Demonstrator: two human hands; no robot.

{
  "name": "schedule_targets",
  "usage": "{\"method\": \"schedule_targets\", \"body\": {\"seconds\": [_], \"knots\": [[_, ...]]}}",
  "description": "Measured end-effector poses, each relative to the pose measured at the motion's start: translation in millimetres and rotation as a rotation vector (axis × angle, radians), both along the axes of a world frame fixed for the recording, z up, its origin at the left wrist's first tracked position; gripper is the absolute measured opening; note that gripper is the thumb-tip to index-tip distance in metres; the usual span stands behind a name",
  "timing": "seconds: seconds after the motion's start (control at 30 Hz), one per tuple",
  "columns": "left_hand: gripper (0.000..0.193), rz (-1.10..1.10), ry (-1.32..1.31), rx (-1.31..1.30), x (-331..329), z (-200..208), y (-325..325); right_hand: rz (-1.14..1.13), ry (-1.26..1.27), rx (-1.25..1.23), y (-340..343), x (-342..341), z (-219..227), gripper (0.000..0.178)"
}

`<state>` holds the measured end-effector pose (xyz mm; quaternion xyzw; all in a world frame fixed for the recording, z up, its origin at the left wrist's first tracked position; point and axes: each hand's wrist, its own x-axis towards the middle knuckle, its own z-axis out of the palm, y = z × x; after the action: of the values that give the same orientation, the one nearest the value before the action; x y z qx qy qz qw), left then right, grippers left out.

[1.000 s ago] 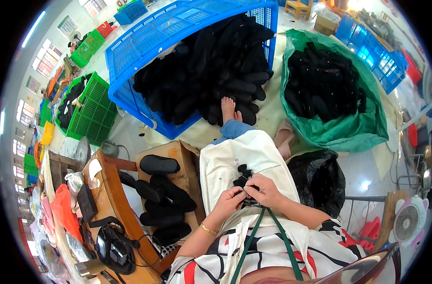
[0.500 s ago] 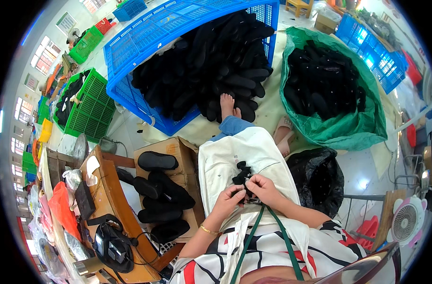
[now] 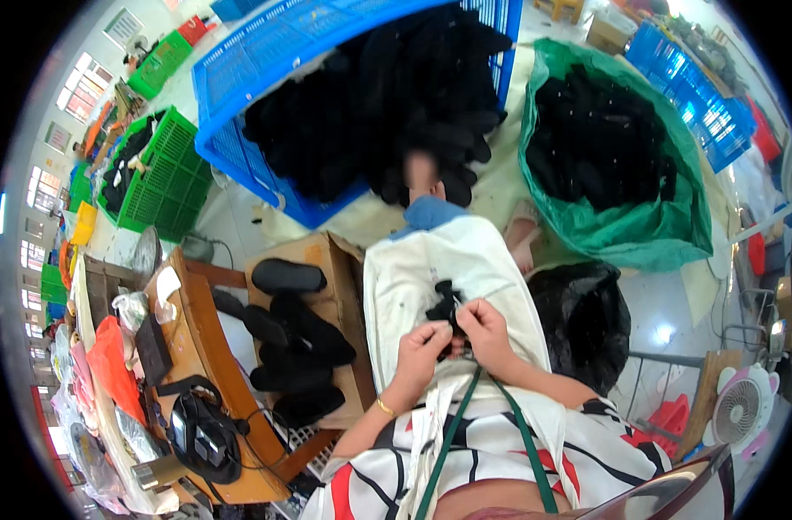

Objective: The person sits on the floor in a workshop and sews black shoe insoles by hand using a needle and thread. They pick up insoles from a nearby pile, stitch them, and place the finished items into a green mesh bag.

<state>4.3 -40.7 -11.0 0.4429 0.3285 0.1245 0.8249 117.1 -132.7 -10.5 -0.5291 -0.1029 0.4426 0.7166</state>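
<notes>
Both my hands meet over the cream apron (image 3: 403,270) on my lap. My left hand (image 3: 420,354), a gold bracelet at its wrist, is closed in a pinch on a small bunch of black fabric pieces (image 3: 445,299). Against it, my right hand (image 3: 488,336) pinches with thumb and forefinger at the same bunch. The black pieces stick out beyond my fingertips, with knobbly, bow-like ends. More black material lies below the fingers, partly hidden by them. Whatever fine detail sits between the fingertips is too small to make out.
Black shoe-shaped pieces lie on a cardboard box (image 3: 348,303) at my left, beside a wooden table (image 3: 207,347). Ahead, a blue crate (image 3: 231,130) and a green sack (image 3: 604,234) hold many more. A black plastic bag (image 3: 586,334) and a fan (image 3: 743,407) stand right.
The view has shifted slightly. My left fingers have changed from a loose curl to a straighter pinch, close against the right fingertips. The black bunch stays at my hands.
</notes>
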Motion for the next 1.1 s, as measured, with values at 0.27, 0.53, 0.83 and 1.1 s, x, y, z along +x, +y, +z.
{"method": "schedule_targets", "body": {"seconds": [0.27,0.53,0.83,1.1], "knots": [[0.018,-0.116,0.033,-0.146,-2.4,-15.7,14.5,0.056,-0.075,-0.014,-2.5,4.4,-15.4,0.016],[0.014,-0.457,0.003,0.027,-15.5,-17.8,30.7,0.347,-0.049,0.039,-5.1,22.8,-45.8,0.019],[0.02,-0.309,0.06,0.065,-16.3,-29.9,42.0,0.329,-0.248,-0.051,-11.9,35.9,-26.6,0.013],[0.024,-0.449,-0.066,1.078,-6.5,-0.4,55.0,0.665,-0.17,-0.147,-13.5,82.0,-7.9,0.014]]}}
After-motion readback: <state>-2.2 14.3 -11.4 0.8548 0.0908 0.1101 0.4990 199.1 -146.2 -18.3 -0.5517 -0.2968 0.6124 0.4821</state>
